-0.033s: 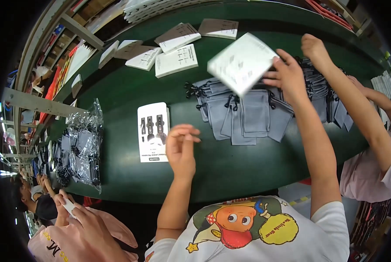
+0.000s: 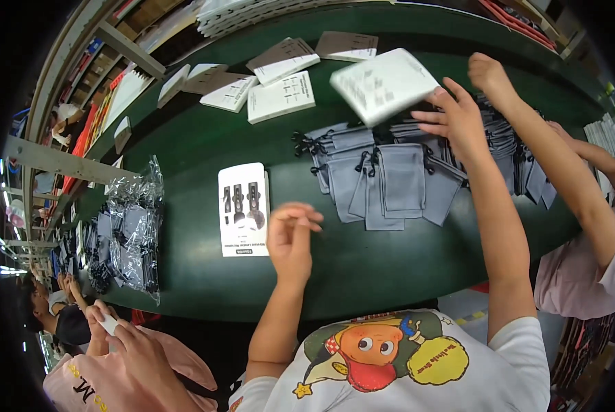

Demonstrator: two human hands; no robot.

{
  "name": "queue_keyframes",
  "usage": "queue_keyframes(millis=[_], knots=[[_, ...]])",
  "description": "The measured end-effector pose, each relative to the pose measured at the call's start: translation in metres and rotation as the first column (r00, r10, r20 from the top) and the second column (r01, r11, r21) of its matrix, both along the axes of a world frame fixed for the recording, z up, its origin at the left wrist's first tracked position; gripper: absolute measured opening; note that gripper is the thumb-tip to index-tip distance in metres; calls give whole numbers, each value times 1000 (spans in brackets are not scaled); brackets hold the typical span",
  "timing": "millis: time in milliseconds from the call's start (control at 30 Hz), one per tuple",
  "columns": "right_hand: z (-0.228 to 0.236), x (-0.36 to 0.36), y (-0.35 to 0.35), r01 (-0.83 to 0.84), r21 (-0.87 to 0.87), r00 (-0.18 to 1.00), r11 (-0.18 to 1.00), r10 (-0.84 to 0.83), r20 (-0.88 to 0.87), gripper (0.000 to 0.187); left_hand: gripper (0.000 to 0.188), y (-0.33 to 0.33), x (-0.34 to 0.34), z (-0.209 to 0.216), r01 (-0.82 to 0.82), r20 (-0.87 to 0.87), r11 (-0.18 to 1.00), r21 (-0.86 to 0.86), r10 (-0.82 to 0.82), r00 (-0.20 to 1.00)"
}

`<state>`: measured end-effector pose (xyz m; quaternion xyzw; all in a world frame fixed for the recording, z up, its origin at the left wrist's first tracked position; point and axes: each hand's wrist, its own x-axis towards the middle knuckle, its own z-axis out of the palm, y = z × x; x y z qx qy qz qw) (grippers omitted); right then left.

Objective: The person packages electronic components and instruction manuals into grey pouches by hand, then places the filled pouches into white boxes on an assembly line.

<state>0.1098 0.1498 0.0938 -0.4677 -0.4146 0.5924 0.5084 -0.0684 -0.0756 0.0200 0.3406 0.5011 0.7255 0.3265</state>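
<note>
A flat white box is tilted in the air beyond the grey drawstring pouches, a little blurred. My right hand is at its near right corner with fingers spread; whether the fingertips still touch it, I cannot tell. My left hand hovers over the green table with fingers loosely bent and nothing in them. Just left of it lies a white box with dark device pictures. Below the tilted box, grey pouches with black cord ends lie overlapping in a row.
Several white boxes lie scattered along the far side of the green table. Clear plastic bags of grey pouches are at the left. A co-worker's fist reaches in from the right; another person's hands hold a small white thing, lower left.
The white box has tipped and shifted slightly upward in the view, away from the pouches. My right hand has opened a little and moved slightly right; my left hand moved slightly right.
</note>
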Motion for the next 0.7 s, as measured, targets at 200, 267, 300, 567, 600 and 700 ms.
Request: queue_keyframes(millis=[200,267,300,567,600,700], knots=[[-32,23,-37,-438,-9,833,899,409,373,29,12,-13,-1,-9,67,-126,997,-31,-70,990],[-35,50,-53,-576,22,745,817,513,426,29,15,3,6,-7,178,-146,984,-10,-177,973],[-43,41,-61,-604,6,727,797,548,413,29,15,-7,2,-9,143,-144,989,-32,-146,979],[-68,45,-103,-824,438,372,359,-239,897,27,35,15,22,-1,146,-844,975,-167,-218,490],[-74,48,-104,-837,422,341,349,-271,900,26,38,18,27,-2,141,-911,975,-170,-210,355],[-91,57,-105,-828,449,406,337,-195,893,22,41,24,43,-5,144,-924,971,-191,-227,306]])
